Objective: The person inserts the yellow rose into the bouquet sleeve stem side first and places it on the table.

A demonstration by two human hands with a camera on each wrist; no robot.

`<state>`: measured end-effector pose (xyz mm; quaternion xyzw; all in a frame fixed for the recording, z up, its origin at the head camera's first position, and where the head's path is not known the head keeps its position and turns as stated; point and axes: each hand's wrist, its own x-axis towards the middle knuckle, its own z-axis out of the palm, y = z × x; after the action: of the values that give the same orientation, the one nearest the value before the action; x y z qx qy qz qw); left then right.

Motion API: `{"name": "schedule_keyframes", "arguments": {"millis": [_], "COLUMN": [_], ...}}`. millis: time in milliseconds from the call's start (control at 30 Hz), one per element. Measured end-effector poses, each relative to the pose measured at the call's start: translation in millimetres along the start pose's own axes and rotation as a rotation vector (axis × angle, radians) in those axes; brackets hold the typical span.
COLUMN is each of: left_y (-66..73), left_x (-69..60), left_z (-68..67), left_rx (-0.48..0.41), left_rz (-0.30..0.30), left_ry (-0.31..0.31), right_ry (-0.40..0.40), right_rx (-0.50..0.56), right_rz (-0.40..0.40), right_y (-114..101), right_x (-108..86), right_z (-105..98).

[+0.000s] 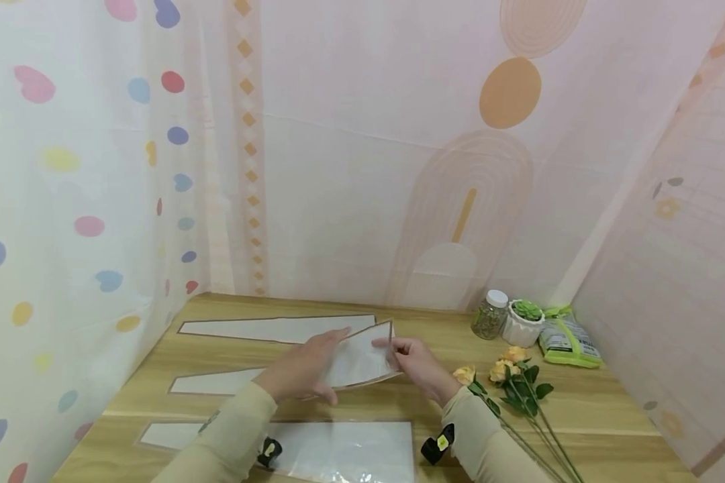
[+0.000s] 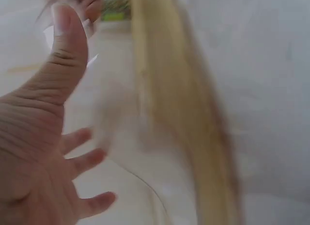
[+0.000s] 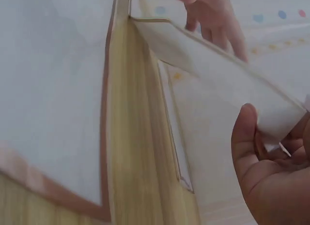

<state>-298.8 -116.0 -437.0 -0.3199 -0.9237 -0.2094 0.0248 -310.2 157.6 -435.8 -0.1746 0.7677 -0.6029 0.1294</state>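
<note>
A tapered white flower sleeve (image 1: 359, 359) with a brown border is raised above the table in the head view. My right hand (image 1: 419, 369) pinches its wide end at the right edge; in the right wrist view the thumb and fingers of that hand (image 3: 276, 172) bend the sleeve's corner (image 3: 232, 89). At the sleeve's left side is my left hand (image 1: 299, 367), fingers extended. The left wrist view shows this hand (image 2: 38, 138) with thumb raised and fingers spread, gripping nothing; whether it touches the sleeve is unclear.
Similar sleeves lie flat at the back (image 1: 248, 329), middle (image 1: 217, 382) and front (image 1: 344, 446) of the wooden table. On the right are artificial roses (image 1: 504, 369), a lidded jar (image 1: 491, 315), a potted succulent (image 1: 522, 329) and a green-edged packet (image 1: 570, 343).
</note>
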Motion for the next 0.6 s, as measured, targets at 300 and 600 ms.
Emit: {"name": "schedule_keyframes", "arguments": {"millis": [300, 600], "left_y": [10.7, 8.7], "left_x": [19.4, 19.6], "left_z": [27.3, 18.9], "left_rx": [0.117, 0.276], "left_rz": [0.020, 0.033], "left_ry": [0.140, 0.158], "right_ry": [-0.023, 0.033], "right_rx": [0.048, -0.221], "right_rz": [0.023, -0.066], "right_y": [-2, -2], "right_x": [-2.7, -6.1], "right_z": [-3, -10]}}
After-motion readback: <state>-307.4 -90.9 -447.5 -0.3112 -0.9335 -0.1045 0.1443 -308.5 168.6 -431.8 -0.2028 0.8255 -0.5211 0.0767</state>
